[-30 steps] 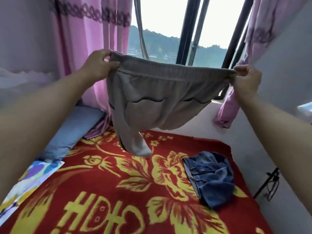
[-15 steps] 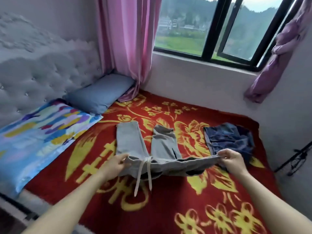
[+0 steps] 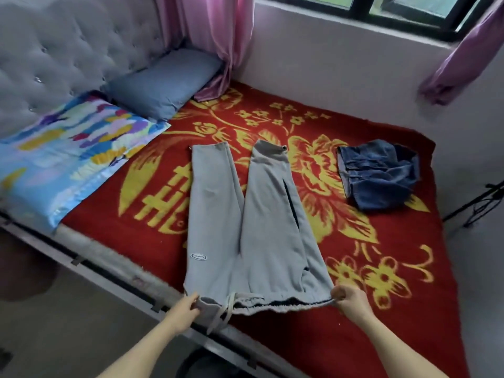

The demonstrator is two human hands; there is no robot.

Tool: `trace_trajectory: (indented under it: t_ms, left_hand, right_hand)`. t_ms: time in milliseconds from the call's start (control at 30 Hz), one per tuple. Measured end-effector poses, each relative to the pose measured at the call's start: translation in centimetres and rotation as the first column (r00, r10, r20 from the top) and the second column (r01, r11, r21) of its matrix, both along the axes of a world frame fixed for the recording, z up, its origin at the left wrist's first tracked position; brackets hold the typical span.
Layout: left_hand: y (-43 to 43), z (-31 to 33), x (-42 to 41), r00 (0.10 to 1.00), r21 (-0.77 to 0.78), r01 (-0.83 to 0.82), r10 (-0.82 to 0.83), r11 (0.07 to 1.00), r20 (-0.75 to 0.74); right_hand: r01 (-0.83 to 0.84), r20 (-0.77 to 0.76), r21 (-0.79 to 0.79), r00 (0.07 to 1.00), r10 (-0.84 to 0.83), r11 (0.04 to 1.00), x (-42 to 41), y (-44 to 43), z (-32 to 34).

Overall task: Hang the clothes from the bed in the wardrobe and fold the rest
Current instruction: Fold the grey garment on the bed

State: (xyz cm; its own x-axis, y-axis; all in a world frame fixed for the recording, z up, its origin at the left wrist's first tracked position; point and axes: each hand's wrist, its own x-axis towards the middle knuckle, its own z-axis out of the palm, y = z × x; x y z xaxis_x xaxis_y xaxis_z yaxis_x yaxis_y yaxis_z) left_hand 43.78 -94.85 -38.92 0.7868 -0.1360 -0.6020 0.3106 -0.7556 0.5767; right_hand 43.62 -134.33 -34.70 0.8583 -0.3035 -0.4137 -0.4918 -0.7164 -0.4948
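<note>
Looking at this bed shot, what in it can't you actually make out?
All from the head view:
1. Oval label on the grey sweatpants: the wording is too small to read.
2. Denim garment: it is crumpled, and its own folds hide what kind it is.
3. Black stand: cut off by the right edge.
4. Wardrobe: outside the frame altogether.

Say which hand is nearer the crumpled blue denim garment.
Right. The right hand holds the grey sweatpants' waistband end on the denim garment's side; the left hand holds the opposite end.
</note>
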Motion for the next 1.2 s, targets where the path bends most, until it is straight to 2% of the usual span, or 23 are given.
trace_trajectory:
  t_ms: [67, 200, 267, 333, 400, 567, 767, 1067, 1200]
  left_hand:
    - [-0.2, -0.4, -0.7, 1.0, 0.044, 0.026, -0.026, 0.999, -0.007]
    - [-0.8, -1.7, -3.1, 0.991, 0.197, 0.133, -0.136, 0.971, 0.003]
    - [-1.4, -2.5, -4.3, 0.972, 0.244, 0.224, -0.235, 0.944, 0.017]
    - [-2.0, -3.2, -5.1, 0.917, 0.315, 0.383, -0.398, 0.869, -0.016]
    - [-2.6, -3.5, -5.1, 0.885, 0.392, 0.45, -0.46, 0.803, -0.073]
    - [-3.4, -2.2, -2.6, 0.882, 0.524, 0.395, -0.472, 0.754, 0.014]
    - [-2.8, -1.1, 1.9, 0.871, 0.606, 0.306, -0.473, 0.734, 0.132]
    - [1.9, -1.0, 15.1, 0.907, 0.556, 0.197, -0.365, 0.808, 0.209]
    - [5.7, -1.1, 23.1, 0.919, 0.513, 0.171, -0.324, 0.841, 0.224]
  right_hand:
    - [-0.128, -0.057, -0.146, 0.991, 0.121, 0.981, -0.7, 0.1, -0.7]
    - [-0.31, -0.171, -0.386, 0.95, 0.263, 0.869, -3.6, 0.6, -3.3]
    - [-0.402, -0.273, -0.437, 0.912, 0.308, 0.804, -5.2, 0.8, -4.7]
    - [-0.52, -0.387, -0.434, 0.845, 0.369, 0.735, -6.0, 1.0, -5.8]
    - [-0.602, -0.42, -0.424, 0.793, 0.442, 0.676, -5.9, 1.1, -6.6]
    - [-0.625, -0.297, -0.488, 0.775, 0.557, 0.609, -2.0, 3.3, -5.4]
    - [-0.619, -0.197, -0.491, 0.764, 0.614, 0.613, 3.6, 7.4, -3.8]
    - [-0.608, -0.153, -0.511, 0.761, 0.631, 0.608, 14.2, 13.3, -3.1]
    - [-0.564, -0.182, -0.491, 0.812, 0.555, 0.663, 19.2, 18.1, -4.1]
